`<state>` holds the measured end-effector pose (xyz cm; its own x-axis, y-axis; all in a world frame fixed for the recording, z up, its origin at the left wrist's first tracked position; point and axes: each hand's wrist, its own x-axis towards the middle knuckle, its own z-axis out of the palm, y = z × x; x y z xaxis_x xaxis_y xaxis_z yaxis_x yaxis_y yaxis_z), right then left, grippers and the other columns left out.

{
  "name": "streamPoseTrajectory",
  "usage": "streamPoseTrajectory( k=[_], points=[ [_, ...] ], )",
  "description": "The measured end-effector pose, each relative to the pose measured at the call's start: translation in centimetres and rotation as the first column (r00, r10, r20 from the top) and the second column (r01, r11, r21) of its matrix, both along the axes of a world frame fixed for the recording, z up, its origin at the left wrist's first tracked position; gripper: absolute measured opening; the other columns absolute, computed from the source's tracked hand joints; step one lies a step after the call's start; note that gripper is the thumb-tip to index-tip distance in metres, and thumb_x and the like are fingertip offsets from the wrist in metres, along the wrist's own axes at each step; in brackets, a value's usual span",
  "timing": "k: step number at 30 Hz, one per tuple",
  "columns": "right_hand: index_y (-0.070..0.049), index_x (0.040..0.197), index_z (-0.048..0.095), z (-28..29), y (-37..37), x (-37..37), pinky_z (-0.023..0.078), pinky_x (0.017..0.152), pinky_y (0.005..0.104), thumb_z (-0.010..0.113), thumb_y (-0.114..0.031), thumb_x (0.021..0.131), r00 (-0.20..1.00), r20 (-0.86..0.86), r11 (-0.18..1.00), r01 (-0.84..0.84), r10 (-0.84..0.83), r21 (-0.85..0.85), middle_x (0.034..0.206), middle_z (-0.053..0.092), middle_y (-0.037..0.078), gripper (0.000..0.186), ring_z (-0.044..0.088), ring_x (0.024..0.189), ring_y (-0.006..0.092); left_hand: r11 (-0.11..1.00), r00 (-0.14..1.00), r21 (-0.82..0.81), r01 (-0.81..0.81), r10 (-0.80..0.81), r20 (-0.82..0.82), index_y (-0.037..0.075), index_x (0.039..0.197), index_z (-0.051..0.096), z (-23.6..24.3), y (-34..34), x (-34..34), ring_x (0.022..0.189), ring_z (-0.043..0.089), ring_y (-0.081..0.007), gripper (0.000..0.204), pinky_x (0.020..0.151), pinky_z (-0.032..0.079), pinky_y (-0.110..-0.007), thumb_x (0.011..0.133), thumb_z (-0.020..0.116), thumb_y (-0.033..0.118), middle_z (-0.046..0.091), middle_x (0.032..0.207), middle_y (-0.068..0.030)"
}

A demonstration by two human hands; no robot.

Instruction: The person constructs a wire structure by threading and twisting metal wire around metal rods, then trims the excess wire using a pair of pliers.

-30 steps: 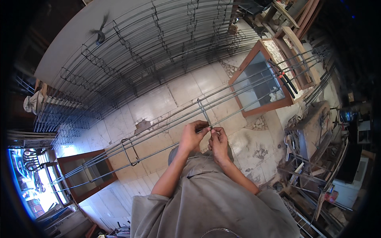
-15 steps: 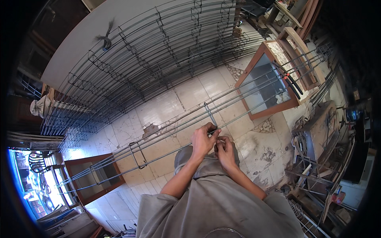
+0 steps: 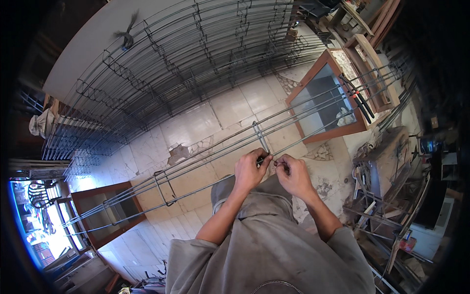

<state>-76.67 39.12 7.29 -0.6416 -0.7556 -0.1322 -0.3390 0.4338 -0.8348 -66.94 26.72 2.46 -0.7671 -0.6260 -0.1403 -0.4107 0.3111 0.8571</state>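
Observation:
A long cage of thin steel bars (image 3: 200, 189) stretches across in front of me, with square stirrups (image 3: 161, 188) around the bars. At the stirrup (image 3: 262, 137) nearest my hands, my left hand (image 3: 249, 169) is closed at the lower corner, where stirrup and near bar meet. Its thumb and fingers pinch around that joint. Just to the right, my right hand (image 3: 295, 177) is closed in a pinch close to the left fingertips. Whatever lies between its fingers is too small to make out.
Stacked steel cages (image 3: 181, 63) fill the far side. Wood-framed glass panels lie under the cage at right (image 3: 318, 105) and left (image 3: 107, 215). Black-handled pliers (image 3: 361, 103) rest on the right panel. A dark wire bundle (image 3: 128, 38) sits far left; scrap wood (image 3: 387, 171) is at right.
My right hand has moved right and slightly up from beneath the left hand, turning its back upward. The left hand stays at the stirrup corner. The whole view has shifted slightly.

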Motion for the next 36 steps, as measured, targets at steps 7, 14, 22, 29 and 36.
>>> streamPoseTrajectory(
  k=[7, 14, 22, 29, 36],
  points=[
    [0.005, 0.086, 0.065, 2.3, -1.2, -1.8, 0.050, 0.054, 0.0376, 0.061, -0.009, 0.082, 0.989, -0.064, 0.986, -0.129, 0.136, 0.102, 0.062, 0.062, 0.020, 0.015, 0.065, 0.055, 0.0319, 0.998, 0.998, -0.009, 0.057, -0.057, 0.001, 0.008, 0.093, 0.068, 2.0, -0.6, 0.0, 0.073, 0.068, -0.0287, 0.025, 0.065, 0.051, -0.040, 0.079, 0.075, 0.028, 0.071, 0.085, -0.0110],
    [-0.002, 0.083, 0.062, 3.1, -2.3, -3.5, 0.052, 0.055, 0.0431, 0.065, -0.013, 0.077, 0.843, -0.364, 0.915, -0.326, 0.396, 0.239, 0.061, 0.064, 0.016, 0.014, 0.065, 0.057, 0.0347, 0.992, 1.000, -0.126, -0.025, 0.025, -0.004, 0.010, 0.087, 0.067, 0.8, 0.7, -0.1, 0.070, 0.067, -0.0268, 0.019, 0.062, 0.050, -0.040, 0.079, 0.075, 0.025, 0.070, 0.087, -0.0064],
    [-0.007, 0.099, 0.055, 2.5, -4.8, -7.4, 0.050, 0.049, 0.0385, 0.066, -0.007, 0.076, 0.649, -0.582, 0.853, -0.495, 0.491, 0.167, 0.060, 0.064, 0.008, 0.025, 0.064, 0.052, 0.0286, 0.978, 0.994, -0.199, -0.061, 0.040, -0.104, 0.009, 0.085, 0.067, 0.3, 1.4, -0.2, 0.068, 0.065, -0.0253, 0.020, 0.059, 0.048, -0.039, 0.083, 0.074, 0.028, 0.068, 0.085, -0.0041],
    [-0.009, 0.110, 0.056, 1.5, -6.1, -8.5, 0.047, 0.044, 0.0390, 0.067, -0.014, 0.082, 0.508, -0.671, 0.763, -0.632, 0.539, 0.135, 0.057, 0.061, 0.006, 0.031, 0.061, 0.048, 0.0274, 0.991, 1.000, -0.133, -0.028, 0.028, -0.003, 0.008, 0.089, 0.067, 1.9, 0.8, -0.5, 0.074, 0.067, -0.0286, 0.023, 0.064, 0.050, -0.042, 0.086, 0.072, 0.030, 0.071, 0.085, -0.0053],
    [-0.011, 0.115, 0.056, 1.8, -6.9, -9.6, 0.046, 0.044, 0.0402, 0.065, -0.017, 0.086, 0.515, -0.716, 0.764, -0.645, 0.472, 0.039, 0.054, 0.058, 0.006, 0.032, 0.060, 0.047, 0.0283, 0.998, 0.997, -0.056, 0.037, -0.033, 0.064, 0.007, 0.097, 0.062, 3.5, -0.6, -1.7, 0.079, 0.067, -0.0368, 0.023, 0.066, 0.050, -0.047, 0.089, 0.067, 0.028, 0.070, 0.079, -0.0119]
  ],
)
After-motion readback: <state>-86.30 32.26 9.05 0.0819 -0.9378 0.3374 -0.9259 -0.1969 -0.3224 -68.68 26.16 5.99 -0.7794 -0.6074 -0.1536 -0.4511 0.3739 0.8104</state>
